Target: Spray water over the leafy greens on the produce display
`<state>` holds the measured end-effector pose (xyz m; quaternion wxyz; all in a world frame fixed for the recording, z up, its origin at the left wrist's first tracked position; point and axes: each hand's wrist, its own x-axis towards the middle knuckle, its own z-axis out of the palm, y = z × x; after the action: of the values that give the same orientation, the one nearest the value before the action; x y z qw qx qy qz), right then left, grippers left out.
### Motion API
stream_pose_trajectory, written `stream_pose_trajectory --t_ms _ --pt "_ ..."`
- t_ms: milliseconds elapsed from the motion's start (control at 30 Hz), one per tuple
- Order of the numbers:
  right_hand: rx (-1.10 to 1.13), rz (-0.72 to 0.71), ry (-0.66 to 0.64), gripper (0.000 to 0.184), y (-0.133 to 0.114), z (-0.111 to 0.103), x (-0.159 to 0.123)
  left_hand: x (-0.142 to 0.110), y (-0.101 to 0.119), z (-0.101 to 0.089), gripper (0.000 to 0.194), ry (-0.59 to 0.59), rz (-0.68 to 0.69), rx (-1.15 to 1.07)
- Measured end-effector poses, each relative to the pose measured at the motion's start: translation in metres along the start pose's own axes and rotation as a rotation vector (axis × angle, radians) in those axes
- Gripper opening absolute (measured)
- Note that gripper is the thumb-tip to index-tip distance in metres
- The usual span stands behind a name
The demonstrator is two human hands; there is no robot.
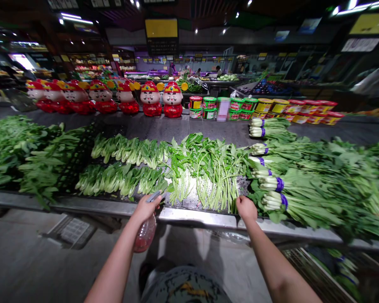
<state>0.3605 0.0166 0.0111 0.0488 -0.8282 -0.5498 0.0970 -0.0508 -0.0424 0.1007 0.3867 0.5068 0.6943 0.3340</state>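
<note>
My left hand (145,209) is closed around the neck of a spray bottle (145,235) with a grey top and reddish liquid inside, held in front of the stall's metal edge. My right hand (246,208) is closed at that edge, beside the lower stem ends of the loose leafy greens (208,168); whether it grips a stem is hidden. These long-stemmed greens lie spread on a perforated metal surface. Two rows of small bok choy (123,179) lie to their left. Right of my right hand are bundles of greens (274,184) tied with purple bands.
Red figurine-shaped jars (150,99) and stacked colourful tubs (236,108) line the back ledge. More leafy greens (12,147) fill the left side. A metal rail (196,215) runs along the front; a crate (71,231) lies on the floor below.
</note>
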Motion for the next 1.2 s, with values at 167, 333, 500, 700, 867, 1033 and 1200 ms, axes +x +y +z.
stream_pose_trajectory --t_ms 167,333,500,700,867,1033,1200 --pt "0.003 0.002 -0.005 0.042 0.000 0.001 0.000 -0.003 -0.005 -0.001 0.056 -0.055 0.013 -0.040" --pt "-0.005 0.003 -0.005 0.041 0.002 0.002 0.000 -0.012 0.003 -0.004 0.061 -0.125 0.144 -0.008" --pt "-0.005 0.004 -0.006 0.041 0.002 0.002 0.000 -0.019 0.009 -0.003 0.051 -0.174 0.094 -0.050" --pt "0.003 -0.004 -0.013 0.041 0.001 0.001 -0.001 -0.018 0.004 0.004 0.045 -0.194 -0.022 -0.080" --pt "0.001 0.000 -0.014 0.040 0.000 0.000 -0.001 -0.014 -0.002 0.009 0.043 -0.176 -0.051 -0.051" --pt "-0.006 0.001 -0.012 0.040 0.001 0.000 0.000 -0.010 -0.001 0.009 0.048 -0.076 0.092 -0.011" --pt "-0.002 0.002 -0.013 0.040 0.001 0.001 0.001 0.000 0.005 0.008 0.066 -0.010 0.148 -0.032"
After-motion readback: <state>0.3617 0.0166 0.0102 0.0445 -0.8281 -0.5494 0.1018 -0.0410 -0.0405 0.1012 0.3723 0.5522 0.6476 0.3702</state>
